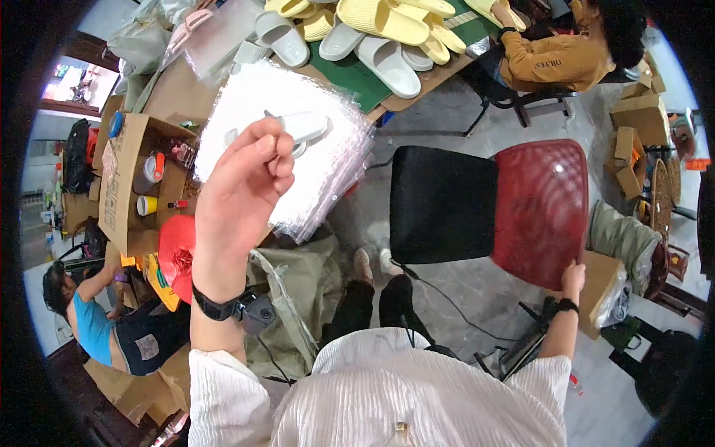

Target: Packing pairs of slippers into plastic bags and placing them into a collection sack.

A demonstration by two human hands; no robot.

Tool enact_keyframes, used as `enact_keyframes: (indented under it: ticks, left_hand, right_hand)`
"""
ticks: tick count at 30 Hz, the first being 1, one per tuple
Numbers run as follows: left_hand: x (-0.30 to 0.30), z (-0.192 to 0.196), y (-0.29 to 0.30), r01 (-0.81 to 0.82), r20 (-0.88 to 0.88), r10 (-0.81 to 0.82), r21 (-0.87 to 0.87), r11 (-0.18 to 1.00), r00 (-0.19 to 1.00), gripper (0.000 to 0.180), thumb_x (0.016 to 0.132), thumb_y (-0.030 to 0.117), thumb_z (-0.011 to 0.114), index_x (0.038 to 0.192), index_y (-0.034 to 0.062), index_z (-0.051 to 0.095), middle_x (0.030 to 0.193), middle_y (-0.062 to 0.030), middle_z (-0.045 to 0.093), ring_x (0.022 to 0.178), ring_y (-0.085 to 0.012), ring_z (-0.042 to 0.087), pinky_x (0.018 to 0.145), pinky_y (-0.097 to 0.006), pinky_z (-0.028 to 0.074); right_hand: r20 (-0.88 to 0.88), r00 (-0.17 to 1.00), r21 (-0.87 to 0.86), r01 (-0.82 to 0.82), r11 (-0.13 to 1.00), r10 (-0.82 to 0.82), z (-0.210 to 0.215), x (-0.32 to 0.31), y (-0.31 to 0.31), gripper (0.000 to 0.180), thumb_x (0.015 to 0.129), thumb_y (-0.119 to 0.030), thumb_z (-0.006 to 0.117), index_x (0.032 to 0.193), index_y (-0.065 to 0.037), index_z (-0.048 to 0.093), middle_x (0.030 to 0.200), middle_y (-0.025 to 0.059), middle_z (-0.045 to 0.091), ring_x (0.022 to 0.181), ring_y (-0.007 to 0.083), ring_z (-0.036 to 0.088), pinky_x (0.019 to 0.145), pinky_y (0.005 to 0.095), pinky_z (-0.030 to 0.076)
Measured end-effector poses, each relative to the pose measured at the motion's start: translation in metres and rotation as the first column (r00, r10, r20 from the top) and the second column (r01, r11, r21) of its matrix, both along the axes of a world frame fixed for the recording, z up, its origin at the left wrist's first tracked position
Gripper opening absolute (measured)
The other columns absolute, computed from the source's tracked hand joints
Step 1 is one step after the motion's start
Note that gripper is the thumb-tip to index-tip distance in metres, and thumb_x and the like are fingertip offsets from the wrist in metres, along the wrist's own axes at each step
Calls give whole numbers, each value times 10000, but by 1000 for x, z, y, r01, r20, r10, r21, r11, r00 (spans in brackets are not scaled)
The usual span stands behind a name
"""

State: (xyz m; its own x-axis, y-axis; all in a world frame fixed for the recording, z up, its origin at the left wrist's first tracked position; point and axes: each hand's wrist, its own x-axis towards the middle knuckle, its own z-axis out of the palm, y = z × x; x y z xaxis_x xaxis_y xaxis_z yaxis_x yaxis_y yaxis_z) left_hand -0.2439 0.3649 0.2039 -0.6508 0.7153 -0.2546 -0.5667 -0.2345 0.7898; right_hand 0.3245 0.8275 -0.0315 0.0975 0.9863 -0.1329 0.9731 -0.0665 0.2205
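My right hand [572, 281] is wrapped round the edge of the chair's red mesh back [540, 208], at the corner nearest me. The office chair has a black seat [443, 205] and stands to my right, turned sideways. Raised over the table, my left hand [257, 167] has its fingers curled in, and nothing shows in them. Just beyond its fingertips a pale grey slide slipper [307, 127] lies on a thick stack of clear plastic bags [328, 175], which shines very bright.
Yellow slippers [383, 22] and grey slippers [387, 67] are heaped at the table's far side. A carton [123, 194] stands at the left, near a person in blue [93, 328]. Another person in a brown top [551, 63] sits far right. A cable [454, 305] crosses the floor.
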Motion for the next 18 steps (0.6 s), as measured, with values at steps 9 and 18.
enact_keyframes:
  ticks: [9, 18]
  left_hand:
    - [17, 25, -19, -73, 1, 73, 22, 997, 997, 231, 942, 158, 585, 1137, 48, 530, 865, 18, 460, 780, -106, 444, 661, -235, 372]
    - [54, 44, 9, 32, -9, -31, 47, 998, 999, 195, 925, 135, 612, 1102, 56, 606, 935, -20, 609, 789, -97, 547, 723, -232, 469]
  right_hand:
    - [-455, 876, -102, -227, 968, 157, 13, 41, -160, 418, 955, -307, 576, 1137, 64, 512, 1063, 316, 629, 1010, 491, 589, 838, 504, 475]
    - [-464, 883, -296, -84, 951, -67, 13, 74, -266, 548, 934, -299, 576, 1342, 43, 447, 1198, 298, 598, 1106, 465, 569, 932, 472, 447]
